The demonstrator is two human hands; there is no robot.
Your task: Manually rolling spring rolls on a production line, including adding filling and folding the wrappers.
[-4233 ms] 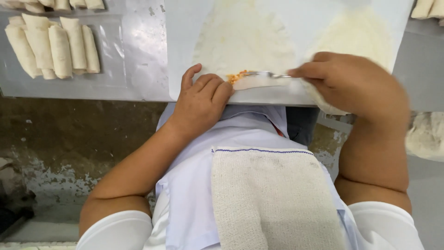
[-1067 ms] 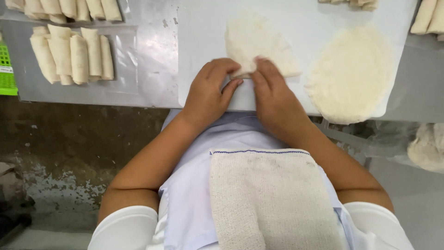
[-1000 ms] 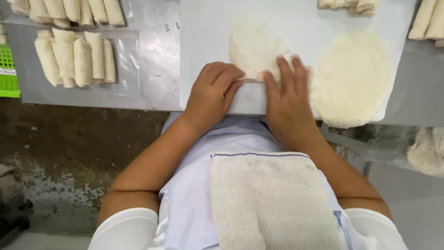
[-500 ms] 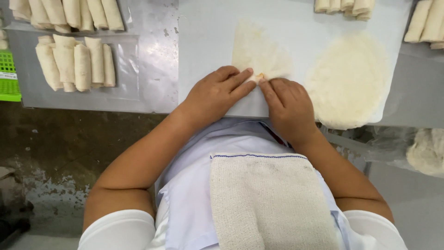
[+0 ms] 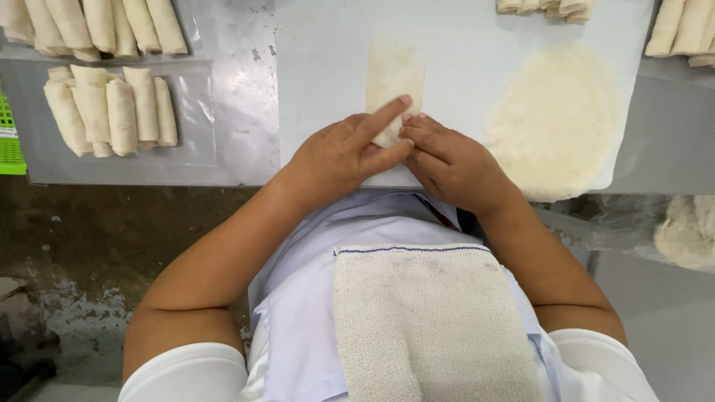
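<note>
L hand (image 5: 339,152) and R hand (image 5: 450,160), fingers curled, pinch near end of pale, thin folded pastry wrapper (image 5: 393,82) on white board (image 5: 462,74); wrapper extends beyond fingertips. Step: rolling. Next needs even fwd pressure.

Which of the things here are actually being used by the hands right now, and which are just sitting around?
In use:
- left hand and right hand, both pressing on the wrapper
- thin folded wrapper, being rolled
- white board under it

Sitting around:
- round stack of wrappers
- finished rolls on the metal table
- green crate
- towel on the lap
</note>
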